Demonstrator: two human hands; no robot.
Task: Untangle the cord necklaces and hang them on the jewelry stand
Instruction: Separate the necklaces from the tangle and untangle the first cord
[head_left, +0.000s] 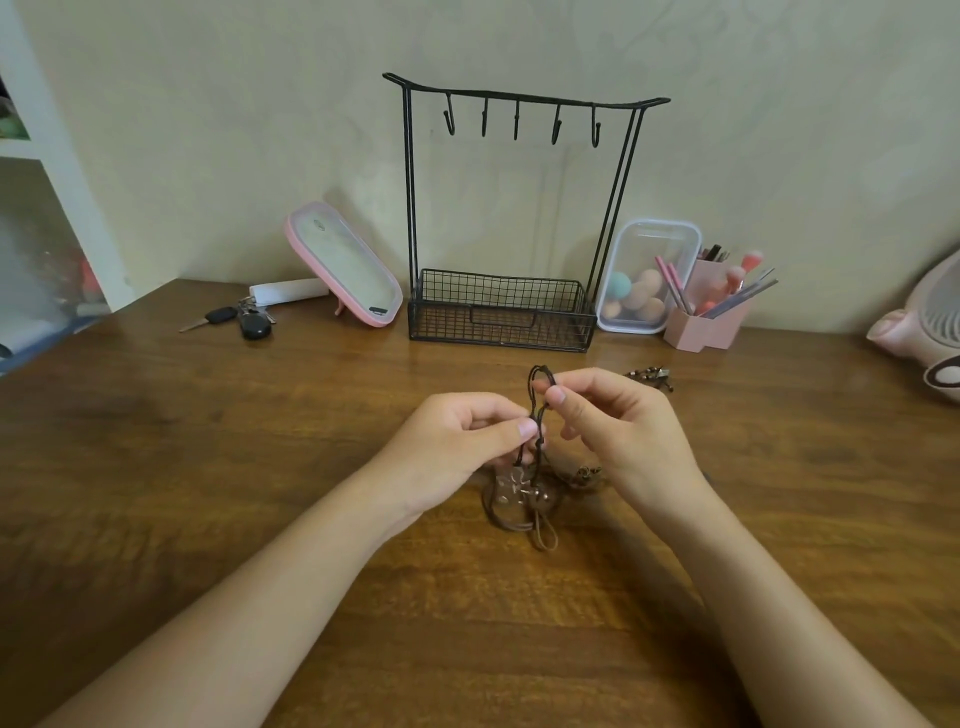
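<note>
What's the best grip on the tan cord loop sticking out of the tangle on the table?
Probably pinch the tan cord loop at its rounded near end, coming from the person's side: it lies flat on the wooden table, poking clear of the tangled dark cords.

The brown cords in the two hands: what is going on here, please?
A person is untangling the cord necklaces over a wooden table. The left hand pinches the cords low down, and the right hand pinches a loop just above. The rest of the tangle, with its pendants, lies on the table under the hands. Behind, the jewelry stand has all five hooks bare, so nothing is hung yet.
</note>
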